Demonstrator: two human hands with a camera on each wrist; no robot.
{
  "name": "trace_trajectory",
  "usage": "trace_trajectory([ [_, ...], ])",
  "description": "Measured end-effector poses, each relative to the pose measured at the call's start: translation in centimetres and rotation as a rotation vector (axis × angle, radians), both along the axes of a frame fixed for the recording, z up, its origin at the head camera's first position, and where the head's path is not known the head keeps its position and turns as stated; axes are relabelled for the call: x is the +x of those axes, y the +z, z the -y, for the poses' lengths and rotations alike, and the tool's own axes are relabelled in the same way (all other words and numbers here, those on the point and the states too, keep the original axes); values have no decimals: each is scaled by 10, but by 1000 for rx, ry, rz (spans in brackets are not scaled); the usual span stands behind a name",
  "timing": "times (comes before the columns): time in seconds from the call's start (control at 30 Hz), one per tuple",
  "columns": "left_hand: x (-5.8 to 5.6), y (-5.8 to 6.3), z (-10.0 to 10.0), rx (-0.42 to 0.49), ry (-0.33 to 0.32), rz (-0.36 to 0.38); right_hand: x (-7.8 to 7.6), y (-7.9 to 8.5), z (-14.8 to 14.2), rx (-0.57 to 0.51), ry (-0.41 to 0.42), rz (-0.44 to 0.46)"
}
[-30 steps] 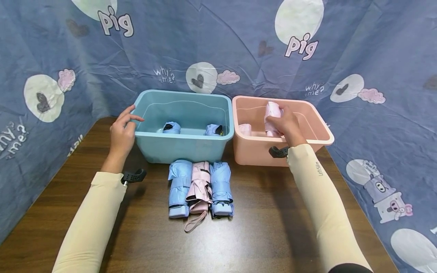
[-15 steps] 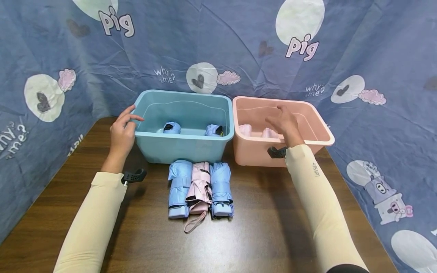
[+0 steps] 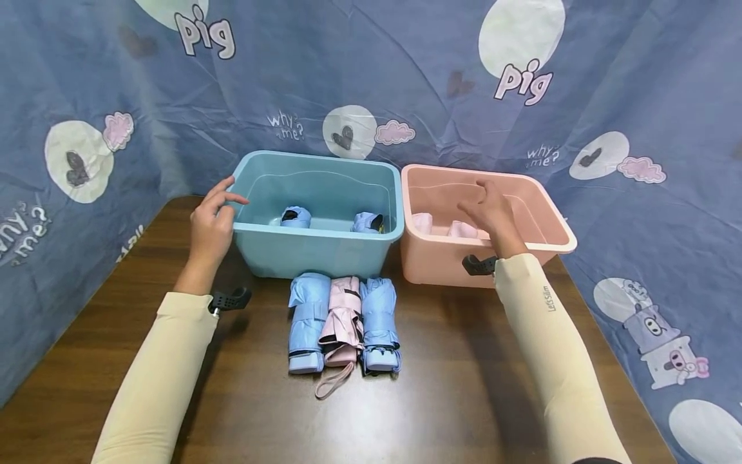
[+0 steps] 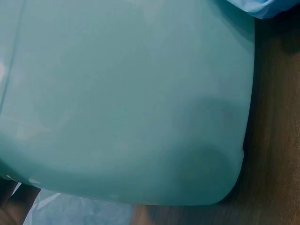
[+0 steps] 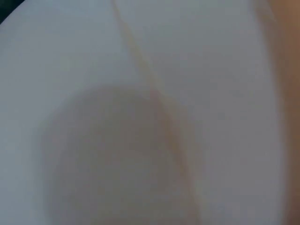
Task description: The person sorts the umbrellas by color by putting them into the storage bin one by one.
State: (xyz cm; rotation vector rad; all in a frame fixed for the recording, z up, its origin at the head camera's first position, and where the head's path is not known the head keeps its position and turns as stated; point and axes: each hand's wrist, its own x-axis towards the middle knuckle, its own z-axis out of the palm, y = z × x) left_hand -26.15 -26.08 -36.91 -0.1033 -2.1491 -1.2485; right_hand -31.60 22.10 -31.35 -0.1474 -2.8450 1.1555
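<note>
My right hand (image 3: 493, 209) hovers above the pink bin (image 3: 440, 265) with its fingers spread and nothing held. Beneath it, a pink folded umbrella (image 3: 462, 230) lies partly hidden by the front rim, and another pink umbrella (image 3: 422, 223) is at the bin's left end. At the blue bin's (image 3: 313, 254) left rim is my left hand (image 3: 212, 225), fingers loosely bent and holding nothing. Two blue umbrellas show inside that bin. Before the bins lie a blue umbrella (image 3: 307, 322), a pink umbrella (image 3: 343, 322) and another blue umbrella (image 3: 379, 322), side by side.
Both bins stand close together at the back of the brown wooden table (image 3: 261, 399). Behind them hangs a blue printed cloth (image 3: 440, 122). The left wrist view shows the blue bin's outer wall (image 4: 122, 103); the right wrist view is blurred.
My right hand has let go of a pink umbrella, which now sits lower in the pink bin. The left hand stays in place; the head view has shifted slightly.
</note>
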Motion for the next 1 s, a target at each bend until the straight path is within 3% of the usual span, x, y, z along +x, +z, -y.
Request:
trace_trajectory([
  [0.37,0,-2,0,4,-3,-6,-1,-2,1,38,-20,-170],
  [0.57,3,-2,0,10,8,20,4,4,6,-20,-4,-232],
  [0.8,3,-5,1,21,-9,0,33,16,12,-69,32,-315],
  [1.0,-3,-3,-2,31,-11,-37,65,28,17,-121,112,-452],
])
